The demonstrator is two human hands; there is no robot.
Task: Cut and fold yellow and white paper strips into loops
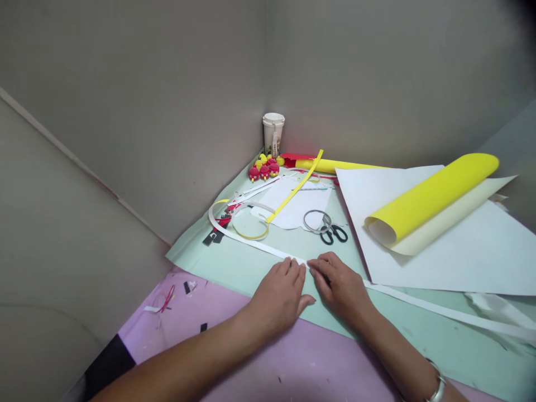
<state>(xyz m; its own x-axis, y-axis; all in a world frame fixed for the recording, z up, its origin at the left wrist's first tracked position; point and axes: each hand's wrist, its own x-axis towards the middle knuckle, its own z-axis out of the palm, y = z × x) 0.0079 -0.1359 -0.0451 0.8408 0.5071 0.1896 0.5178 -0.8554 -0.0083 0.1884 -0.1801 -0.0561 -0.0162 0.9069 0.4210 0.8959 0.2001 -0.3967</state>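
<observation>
A long white paper strip [422,305] runs across the pale green sheet [234,268], curling into a loop at its far left end. My left hand [280,296] lies flat with its fingertips pressing on the strip. My right hand [341,286] lies beside it, fingertips on the same strip, the two hands almost touching. Neither hand lifts the strip off the sheet.
Black-handled scissors [334,233] and a tape ring [317,221] lie just beyond the hands. A rolled yellow sheet [431,195] rests on a large white sheet [469,251] at right. A paper cup [273,133] and small red and yellow ornaments [263,169] sit in the wall corner. Pink surface [251,357] lies nearest.
</observation>
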